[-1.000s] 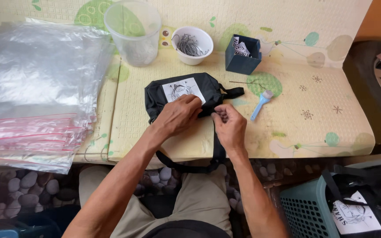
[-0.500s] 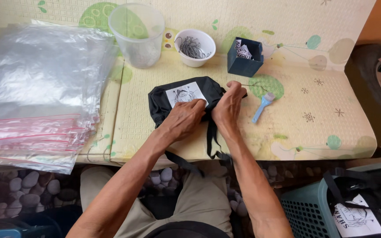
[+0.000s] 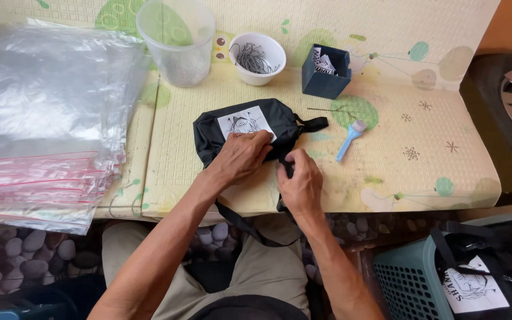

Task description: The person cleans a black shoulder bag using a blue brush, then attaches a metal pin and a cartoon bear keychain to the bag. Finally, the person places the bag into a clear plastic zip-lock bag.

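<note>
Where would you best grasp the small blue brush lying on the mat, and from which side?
Take the blue brush by its slim handle, the lower-left end, probably coming from above. It lies flat and slanted on the mat, bristled head up-right, with bare mat all round it. The right hand, resting on the black bag, is nearest.

Pale yellow foam mat (image 3: 386, 172) with green circles, laid flat, back edge folded upright. On it, left: stack of clear zip bags (image 3: 42, 112). Toward the back: 1 clear plastic cup (image 3: 176, 41), 1 white bowl (image 3: 258, 57), 1 dark blue box (image 3: 326, 71). Centre: black pouch (image 3: 250, 124). Just right: small blue brush (image 3: 349, 139).
</note>
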